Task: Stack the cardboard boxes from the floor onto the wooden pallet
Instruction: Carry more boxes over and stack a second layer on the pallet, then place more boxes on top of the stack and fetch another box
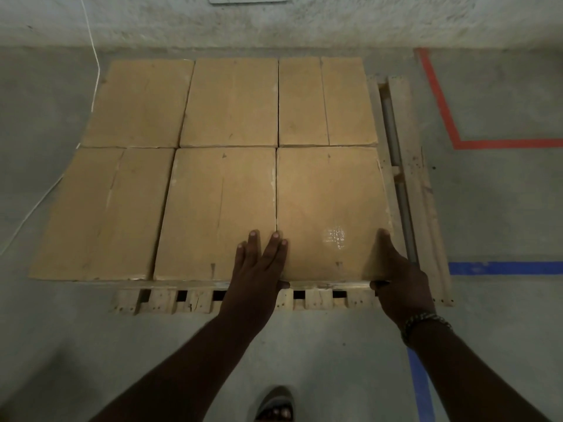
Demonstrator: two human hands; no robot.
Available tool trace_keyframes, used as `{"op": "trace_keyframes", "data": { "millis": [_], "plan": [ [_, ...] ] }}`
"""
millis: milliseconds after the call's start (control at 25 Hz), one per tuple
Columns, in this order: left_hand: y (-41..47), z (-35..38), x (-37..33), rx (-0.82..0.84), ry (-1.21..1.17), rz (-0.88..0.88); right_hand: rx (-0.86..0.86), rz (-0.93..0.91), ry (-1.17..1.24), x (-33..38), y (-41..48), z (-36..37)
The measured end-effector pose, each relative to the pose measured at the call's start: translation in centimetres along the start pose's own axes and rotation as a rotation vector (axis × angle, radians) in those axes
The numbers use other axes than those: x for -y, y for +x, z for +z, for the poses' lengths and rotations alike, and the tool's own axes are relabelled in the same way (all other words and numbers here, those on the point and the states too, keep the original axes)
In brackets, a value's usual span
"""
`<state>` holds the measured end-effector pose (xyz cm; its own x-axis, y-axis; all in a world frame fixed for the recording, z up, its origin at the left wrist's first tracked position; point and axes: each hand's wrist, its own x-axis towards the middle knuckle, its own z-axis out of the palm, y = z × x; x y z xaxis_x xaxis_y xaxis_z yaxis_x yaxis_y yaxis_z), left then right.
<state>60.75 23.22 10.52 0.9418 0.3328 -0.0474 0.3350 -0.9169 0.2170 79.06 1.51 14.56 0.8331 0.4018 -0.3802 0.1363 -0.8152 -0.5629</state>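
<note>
Your left hand lies flat, fingers straight, on the left edge of the box at the pallet near-right corner; your right hand grips its right corner (thumb on top).

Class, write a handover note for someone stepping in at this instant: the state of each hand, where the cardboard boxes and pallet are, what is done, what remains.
Left hand: fingers straight, flat across the seam between the near-middle brown cardboard box and the near-right brown cardboard box.
Right hand: grips the near-right box's near right corner, thumb on top.
Done: six boxes lie in two rows of three on the wooden slatted pallet.
Left: probably square up the near-right box and let go. No boxes show on the grey concrete floor in view.
</note>
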Motion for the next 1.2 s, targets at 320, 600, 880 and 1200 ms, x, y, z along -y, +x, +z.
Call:
{"op": "trace_keyframes", "data": {
  "millis": [320, 600, 880, 1200],
  "plan": [
    [-3.4, -2.4, 0.4, 0.082, -0.113, -0.117, -0.161, -0.032, -0.044, 2.0, -4.3, 2.2],
    [-18.4, -5.8, -0.7, 0.072, -0.164, -0.309, -0.073, -0.144, -0.021, 4.8, -18.3, 3.5],
    [-36.7, -6.5, 1.4, -0.016, -0.303, -0.521, 0.175, -0.315, -0.059, 8.6, -32.1, 12.6],
    [-61.8, -9.0, 14.6, -0.227, -0.407, -1.084, 0.477, -0.633, -0.081, 21.5, -47.8, 31.3]
  ]
}}
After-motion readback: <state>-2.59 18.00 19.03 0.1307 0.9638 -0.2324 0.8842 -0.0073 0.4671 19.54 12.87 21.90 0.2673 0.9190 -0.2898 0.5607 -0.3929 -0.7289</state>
